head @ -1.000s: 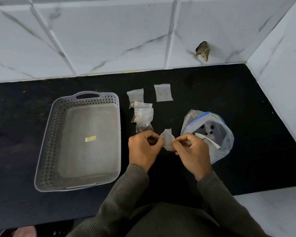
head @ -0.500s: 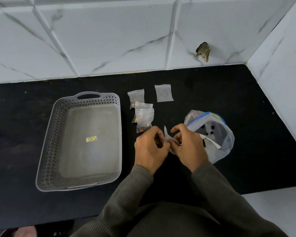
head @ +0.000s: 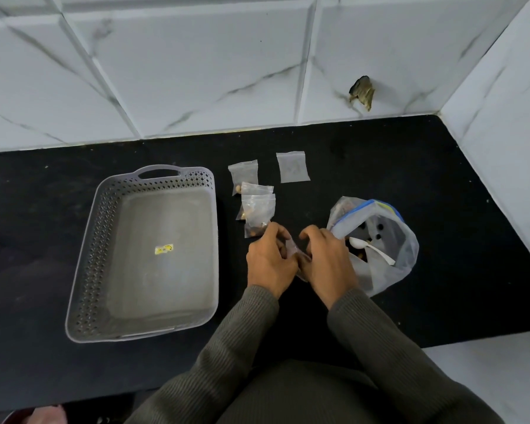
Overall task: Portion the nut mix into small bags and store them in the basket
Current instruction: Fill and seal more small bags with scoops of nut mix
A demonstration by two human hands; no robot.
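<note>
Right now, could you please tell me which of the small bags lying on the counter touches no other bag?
The flat, empty-looking bag farthest right, lying alone; the three nut-filled bags left of it overlap in a cluster.

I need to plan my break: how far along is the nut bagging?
Done: three filled bags lie overlapping right of the basket, none in it. In hand: left hand and right hand pinch a small bag between them; its contents are hidden. Left: a flat bag looks unfilled, the big bag holds more mix with a spoon, and every bag must go into the basket.
</note>
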